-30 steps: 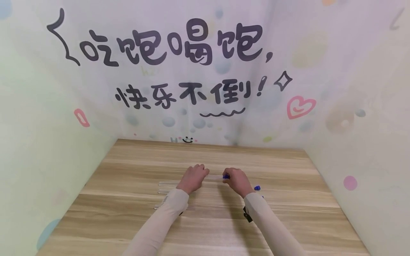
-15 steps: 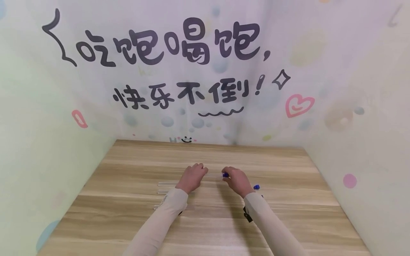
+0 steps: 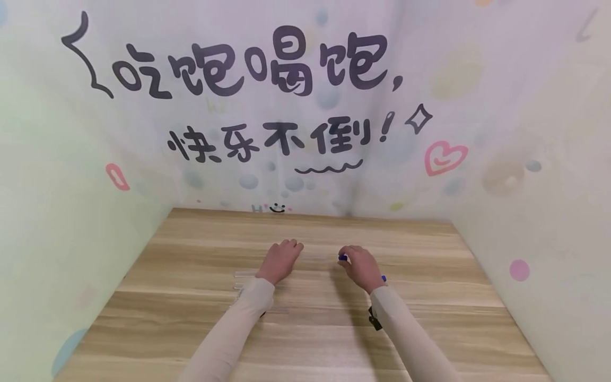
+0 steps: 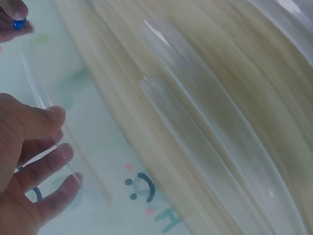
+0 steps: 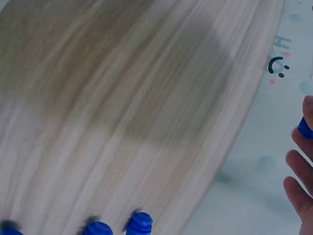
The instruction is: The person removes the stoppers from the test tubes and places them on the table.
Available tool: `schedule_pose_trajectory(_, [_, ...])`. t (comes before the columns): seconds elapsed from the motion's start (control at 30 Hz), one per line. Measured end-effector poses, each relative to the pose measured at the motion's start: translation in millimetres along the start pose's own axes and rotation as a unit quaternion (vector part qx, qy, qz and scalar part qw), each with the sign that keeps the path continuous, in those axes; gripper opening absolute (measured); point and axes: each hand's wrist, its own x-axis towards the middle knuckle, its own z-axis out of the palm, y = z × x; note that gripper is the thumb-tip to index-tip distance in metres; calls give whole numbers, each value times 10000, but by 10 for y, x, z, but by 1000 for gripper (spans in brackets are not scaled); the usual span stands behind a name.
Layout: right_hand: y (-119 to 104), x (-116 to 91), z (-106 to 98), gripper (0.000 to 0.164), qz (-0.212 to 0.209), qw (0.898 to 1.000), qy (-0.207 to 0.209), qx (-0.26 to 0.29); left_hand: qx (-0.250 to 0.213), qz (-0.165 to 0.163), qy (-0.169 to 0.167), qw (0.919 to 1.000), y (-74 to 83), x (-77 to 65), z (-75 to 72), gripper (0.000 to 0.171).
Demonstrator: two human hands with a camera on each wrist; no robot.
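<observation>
My left hand (image 3: pixel 280 261) holds a clear plastic tube (image 4: pixel 36 83) between thumb and fingers, above the table's far part. The tube is nearly invisible in the head view. To its right, my right hand (image 3: pixel 361 267) pinches a small blue cap (image 3: pixel 342 258) between thumb and fingertips. In the left wrist view a gap shows between this cap and the tube's near end. At the right wrist view's edge, the right hand's other fingers (image 5: pixel 298 169) are spread loosely, and part of the cap is cut off.
Several clear tubes (image 4: pixel 210 107) lie on the wooden table (image 3: pixel 315 339) by my left forearm, partly hidden under it in the head view. Three more blue caps (image 5: pixel 140 223) stand on the table beside my right wrist. A printed wall (image 3: pixel 305 185) closes off the back.
The right hand has moved slightly right and away with the blue cap, while the left hand has shifted a little left with the tube. The gap between them has widened.
</observation>
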Motion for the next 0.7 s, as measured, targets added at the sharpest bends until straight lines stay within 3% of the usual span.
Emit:
schedule_pose_trajectory(0.13, [107, 24, 3, 18, -405, 9968, 566, -390, -42, -2, 224, 9997, -90, -6, 39, 13])
schedule_pose_trajectory(0.27, [216, 27, -16, 19, -385, 9944, 720, -666, -511, -91, 305, 9982, -181, -12, 69, 14])
schedule_pose_trajectory(0.4, [294, 13, -52, 19, -137, 9938, 707, -848, -742, -252, 341, 9963, -273, -18, 113, 16])
schedule_pose_trajectory(0.7, [374, -33, -82, 14, 388, 9948, 320, -883, -995, -686, 31, 9927, -463, -67, 199, 17])
